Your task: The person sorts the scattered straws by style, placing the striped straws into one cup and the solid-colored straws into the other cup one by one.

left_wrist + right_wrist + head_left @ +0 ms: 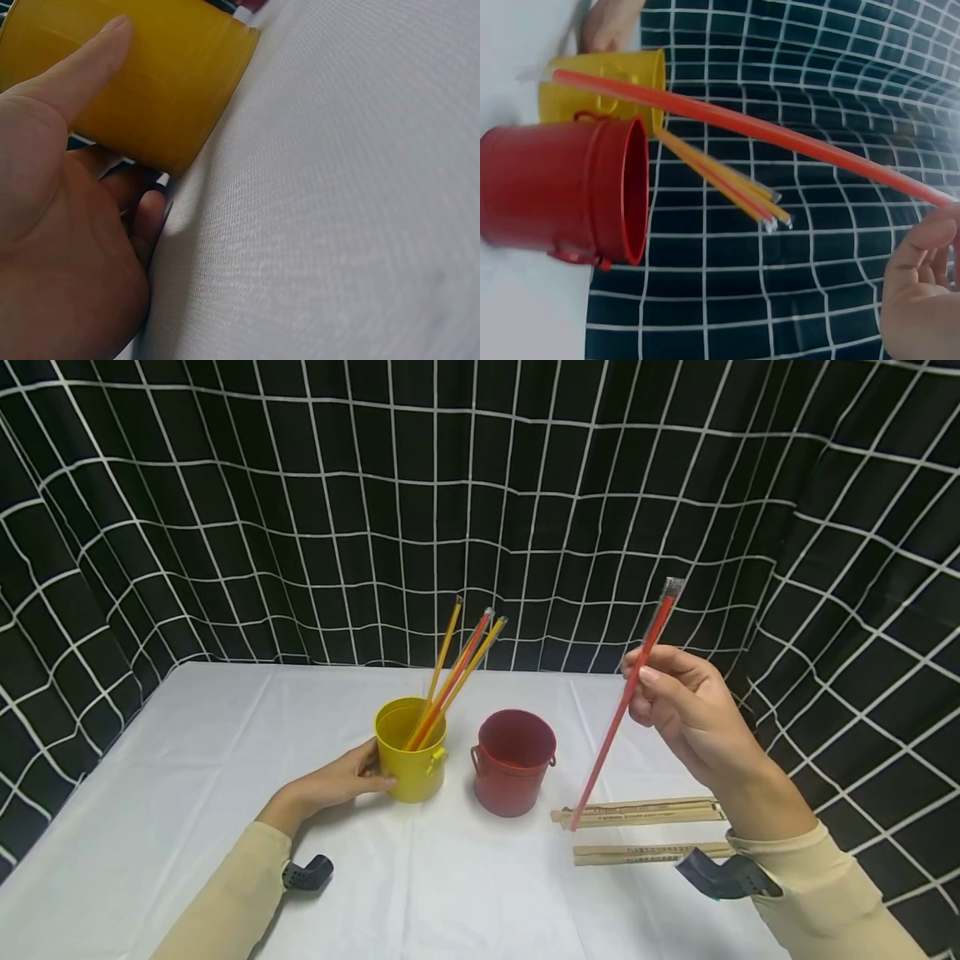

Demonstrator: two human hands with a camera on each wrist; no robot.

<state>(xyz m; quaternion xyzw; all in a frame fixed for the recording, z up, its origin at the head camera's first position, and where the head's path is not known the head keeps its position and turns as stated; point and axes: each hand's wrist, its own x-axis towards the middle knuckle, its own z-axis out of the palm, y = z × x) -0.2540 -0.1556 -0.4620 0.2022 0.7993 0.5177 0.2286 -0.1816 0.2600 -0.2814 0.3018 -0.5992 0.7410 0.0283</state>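
My left hand holds the small yellow bucket by its left side, the thumb laid across the front; the left wrist view shows other fingers curled behind it. Several yellow and red sticks with clear wrapper ends lean to the right inside that bucket. To the bucket's right, a red bucket stands upright on the table. High at the right, my right hand pinches a long red stick in a clear wrapper between thumb and fingers. Its lower end slants down to the left, beyond the red bucket's right side.
Long beige paper-wrapped sticks with printing lie in two groups at the right, a farther bundle and a nearer one. A white cloth covers the table. Black curtain with a white grid hangs behind and at the sides.
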